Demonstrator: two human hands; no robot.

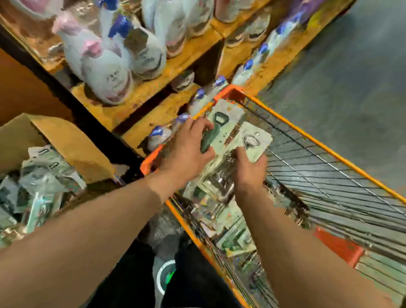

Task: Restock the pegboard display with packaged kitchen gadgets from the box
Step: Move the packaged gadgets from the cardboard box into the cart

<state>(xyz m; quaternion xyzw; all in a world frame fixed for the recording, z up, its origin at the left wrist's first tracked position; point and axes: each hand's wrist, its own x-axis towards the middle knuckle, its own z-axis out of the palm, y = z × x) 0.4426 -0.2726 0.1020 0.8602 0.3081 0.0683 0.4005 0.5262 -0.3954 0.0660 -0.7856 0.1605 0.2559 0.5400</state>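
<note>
A blurred view looks down into an orange-rimmed wire-mesh cart [321, 145], where both bare hands meet at its far corner. The left hand [189, 147] has its grip closed round a flat pale card pack holding a green-handled bottle opener [220, 128], fingers curled over the handle and thumb below it. The opener's long axis runs away from the person, its dark looped metal head at the far end, tilted slightly right.

Just beside it, the right hand [250, 166] pinches the near edge of a second pale card pack with a shiny metal ring piece [255, 139], thumb on top and fingers wrapped at the side. This card also points away from the person. Under the hands lie more glossy carded packs [233, 238], spread loosely on the cart's wire floor.

At the left stands an open brown cardboard box [57, 135] with its flaps up, filled with a jumble of similar crinkled packs [32, 187]. Beyond it, yellow wooden shelves [148, 91] carry rounded white plastic bottles with pink caps [106, 70] and slimmer clear bottles with blue caps [197, 98]. A smooth grey floor [365, 82] lies to the right.
</note>
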